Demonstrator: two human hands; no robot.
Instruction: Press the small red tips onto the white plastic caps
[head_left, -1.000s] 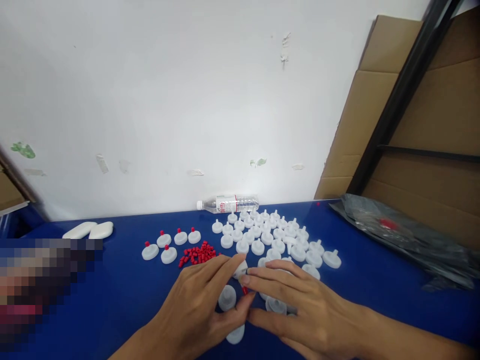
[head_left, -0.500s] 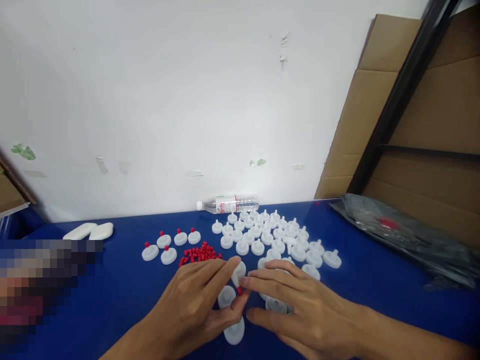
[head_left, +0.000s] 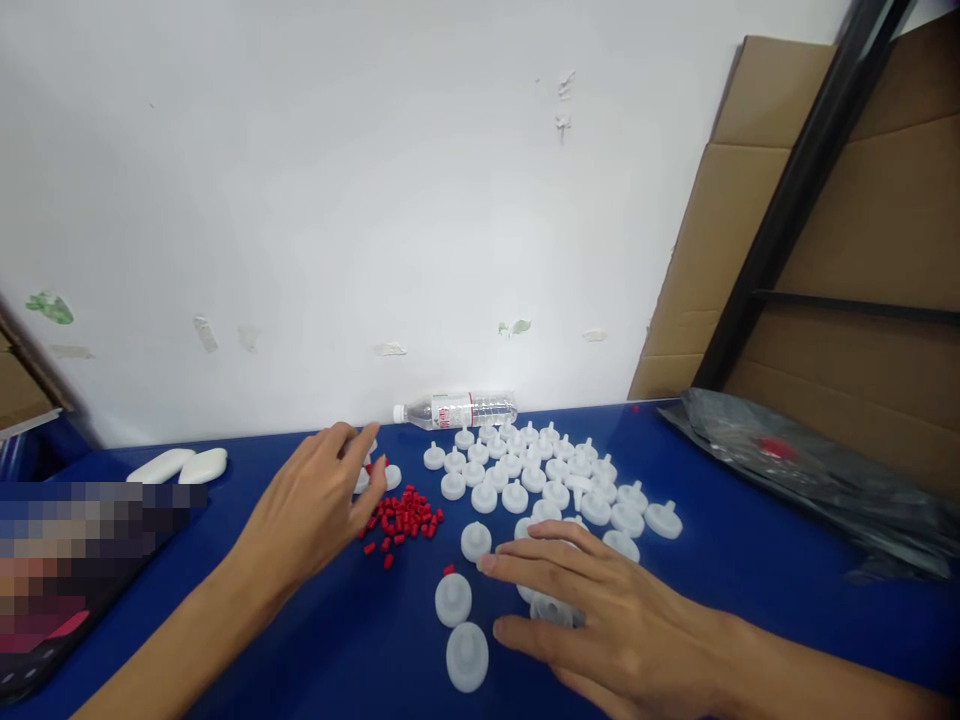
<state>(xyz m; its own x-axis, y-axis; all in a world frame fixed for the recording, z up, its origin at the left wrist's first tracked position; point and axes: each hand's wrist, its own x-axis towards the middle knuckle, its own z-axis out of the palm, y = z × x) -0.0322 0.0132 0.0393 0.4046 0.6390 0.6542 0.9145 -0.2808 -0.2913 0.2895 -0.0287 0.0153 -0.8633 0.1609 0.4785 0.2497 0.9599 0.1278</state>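
Observation:
My left hand (head_left: 315,500) is at the far-left group of white nozzle caps (head_left: 392,477) with red tips. Its thumb and index finger are around a white nozzle cap (head_left: 373,445), mostly hidden by the fingers. My right hand (head_left: 600,610) hovers or rests over other white nozzle caps, fingers spread, partly hiding them. Just off its index fingertip stands a nozzle cap (head_left: 475,541). Two more nozzle caps lie closer to me, one with a small red piece (head_left: 448,570) at its far edge. Between the hands is a pile of small red tips (head_left: 405,515).
Many white nozzle caps (head_left: 514,497) without red tips stand in a cluster on the blue table (head_left: 322,640). A clear plastic bottle (head_left: 456,410) lies against the wall. White rounded objects (head_left: 202,466) sit at left; a dark plastic bag (head_left: 795,470) is at right.
My left hand has moved left and away from me with a red-tipped nozzle cap, from beside my right hand to the capped group. My right hand has stayed in place.

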